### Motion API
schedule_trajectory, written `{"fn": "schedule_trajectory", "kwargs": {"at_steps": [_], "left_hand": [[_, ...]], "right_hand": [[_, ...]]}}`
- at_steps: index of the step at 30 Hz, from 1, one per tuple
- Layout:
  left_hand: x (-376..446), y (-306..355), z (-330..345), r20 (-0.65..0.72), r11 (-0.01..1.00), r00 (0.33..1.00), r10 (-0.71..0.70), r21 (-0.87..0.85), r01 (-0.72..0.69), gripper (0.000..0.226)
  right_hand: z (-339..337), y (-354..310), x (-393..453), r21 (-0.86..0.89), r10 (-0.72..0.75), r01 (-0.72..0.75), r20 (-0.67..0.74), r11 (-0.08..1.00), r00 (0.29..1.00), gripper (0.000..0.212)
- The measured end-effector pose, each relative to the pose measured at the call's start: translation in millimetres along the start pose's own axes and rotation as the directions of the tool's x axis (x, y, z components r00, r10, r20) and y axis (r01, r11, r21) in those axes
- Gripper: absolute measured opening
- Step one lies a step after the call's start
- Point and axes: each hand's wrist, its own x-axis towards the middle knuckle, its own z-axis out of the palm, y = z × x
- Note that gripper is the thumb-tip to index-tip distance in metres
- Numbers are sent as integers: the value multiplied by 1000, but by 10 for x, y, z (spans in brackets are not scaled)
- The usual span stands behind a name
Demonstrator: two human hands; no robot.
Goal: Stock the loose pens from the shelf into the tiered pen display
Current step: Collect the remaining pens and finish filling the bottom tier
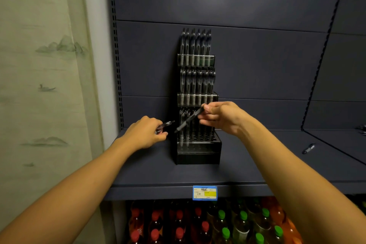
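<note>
Head cam: top two tiers of the pen display (197, 97) mid-frame look full. Right hand (221, 118) pinches a pen (189, 120) over the half-empty bottom tier, left hand (144, 134) grips spare pens (165, 125); one loose pen (308, 148) waits at right on the shelf (247, 170).

Price tag (205, 192) print is way too tiny to read, and the bottles (221, 224) below get chopped off by the bottom edge.

Only readable bit is sitting on the blue and yellow price tag (205, 193) clipped to the shelf edge (158, 192), showing something like 2.50, rest is blurring out.
</note>
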Motion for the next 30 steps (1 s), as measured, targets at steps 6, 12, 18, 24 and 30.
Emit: {"fn": "schedule_trajectory", "kwargs": {"at_steps": [6, 12, 18, 24, 30], "left_hand": [[-11, 113, 23, 10, 1000, 1000, 23, -10, -23, 33], [-31, 150, 22, 14, 999, 999, 40, 3, -40, 31], [-68, 136, 20, 16, 998, 999, 38, 57, -39, 36], [-78, 103, 31, 10, 996, 999, 38, 82, -39, 33], [-70, 81, 59, 1, 994, 999, 46, 97, -46, 33]], "right_hand": [[-39, -45, 49, 25, -126, 131, -156, 991, 980, 3], [46, -61, 194, -306, -311, 232, -240, 923, 920, 5], [147, -32, 221, -394, -347, 253, -190, 884, 918, 9], [207, -12, 256, -406, -323, 237, -156, 882, 933, 7], [235, 89, 298, -506, -311, 201, -143, 839, 940, 7]]}}
